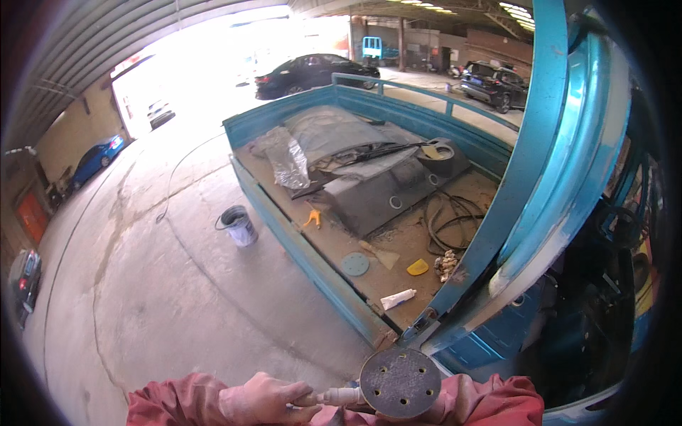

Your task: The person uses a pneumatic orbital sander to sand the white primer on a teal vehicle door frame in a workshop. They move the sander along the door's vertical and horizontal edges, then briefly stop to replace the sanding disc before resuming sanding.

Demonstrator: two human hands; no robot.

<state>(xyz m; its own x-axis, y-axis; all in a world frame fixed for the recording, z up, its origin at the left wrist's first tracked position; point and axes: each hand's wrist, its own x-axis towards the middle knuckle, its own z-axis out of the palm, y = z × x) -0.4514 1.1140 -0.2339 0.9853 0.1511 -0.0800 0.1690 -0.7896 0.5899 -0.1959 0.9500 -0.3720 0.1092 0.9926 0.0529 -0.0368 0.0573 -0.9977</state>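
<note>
A disc sander is held close in front of me, its round dark pad with several holes turned up toward my view. My left hand is closed around the pale tube-shaped end on the left of the sander. My right sleeve reaches in from the right behind the pad. The pad hides my right hand, so its fingers do not show. Just beyond the sander is the corner of a blue truck bed, beside the blue cab frame with pale sanded patches.
In the bed lie a sanding disc, a white tube, a yellow scraper, an orange blow gun, a coiled hose and dark panels. A bucket stands on the floor left of the truck, near a trailing hose.
</note>
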